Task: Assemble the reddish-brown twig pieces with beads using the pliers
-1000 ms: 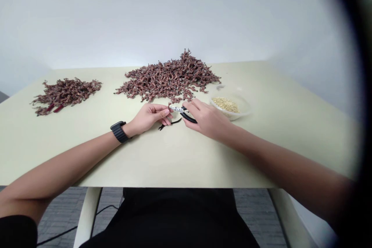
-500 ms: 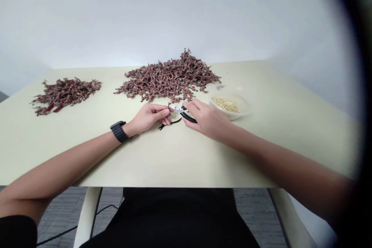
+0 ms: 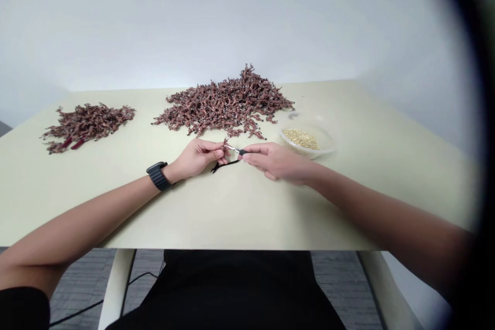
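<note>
On the table (image 3: pixel 232 211), a side heap (image 3: pixel 95 121) lies left of the main heap (image 3: pixel 228 103), a bowl (image 3: pixel 326 142) front-right.

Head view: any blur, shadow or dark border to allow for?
In the head view, a dark curved band fills the right edge and the right forearm blurs towards it; same view, a soft shadow lies on the tabletop beside that forearm, and the pliers show too small for detail.

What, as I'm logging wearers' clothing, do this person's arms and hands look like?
The left hand and right hand are ungloved. A dark watch with a rounded-square case and ribbed band is on the left wrist. A short black fabric sleeve shows at the left elbow. The right arm has no watch or visible sleeve; its upper end is lost in the dark picture edge.
</note>
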{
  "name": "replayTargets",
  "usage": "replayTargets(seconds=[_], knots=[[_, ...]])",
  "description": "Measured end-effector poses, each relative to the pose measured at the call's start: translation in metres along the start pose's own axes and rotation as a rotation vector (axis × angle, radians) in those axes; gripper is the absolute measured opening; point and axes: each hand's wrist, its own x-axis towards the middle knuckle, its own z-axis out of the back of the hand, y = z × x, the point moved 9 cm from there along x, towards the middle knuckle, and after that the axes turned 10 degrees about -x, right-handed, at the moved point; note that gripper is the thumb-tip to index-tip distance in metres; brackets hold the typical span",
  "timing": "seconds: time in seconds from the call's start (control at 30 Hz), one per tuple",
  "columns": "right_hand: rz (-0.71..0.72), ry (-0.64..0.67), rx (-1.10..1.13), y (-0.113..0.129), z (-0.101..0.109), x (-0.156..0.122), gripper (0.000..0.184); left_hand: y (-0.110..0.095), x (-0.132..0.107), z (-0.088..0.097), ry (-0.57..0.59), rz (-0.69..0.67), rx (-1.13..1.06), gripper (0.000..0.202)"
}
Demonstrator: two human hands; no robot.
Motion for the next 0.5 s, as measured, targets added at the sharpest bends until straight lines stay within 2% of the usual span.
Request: replayTargets(seconds=[0.13,0.2,0.27,0.33,0.4,0.5], knots=[[-0.156,0.228,0.456,-0.004,-0.018,-0.004,0.029,-0.002,-0.001,0.0,0.004,-0.033,-0.019,0.031],[-0.185,0.292,0.553,-0.001,-0.022,-0.005,0.029,-0.003,-0.001,0.0,0.007,-0.049,-0.015,0.03],[-0.175,0.28,0.541,0.0,-0.022,-0.004,0.03,-0.004,-0.001,0.0,0.001,-0.053,0.0,0.031],[-0.133,0.178,0.398,0.0,-0.015,-0.002,0.031,-0.004,0.0,0.001,-0.017,-0.045,0.013,0.032],[-0.053,-0.004,0.121,0.001,-0.001,0.0,0.031,-0.002,0.0,0.004,-0.049,-0.035,0.01,0.034],[0.121,-0.302,-0.341,0.018,0.02,-0.004,0.027,0.001,0.0,0.008,-0.095,-0.019,-0.027,0.036]])
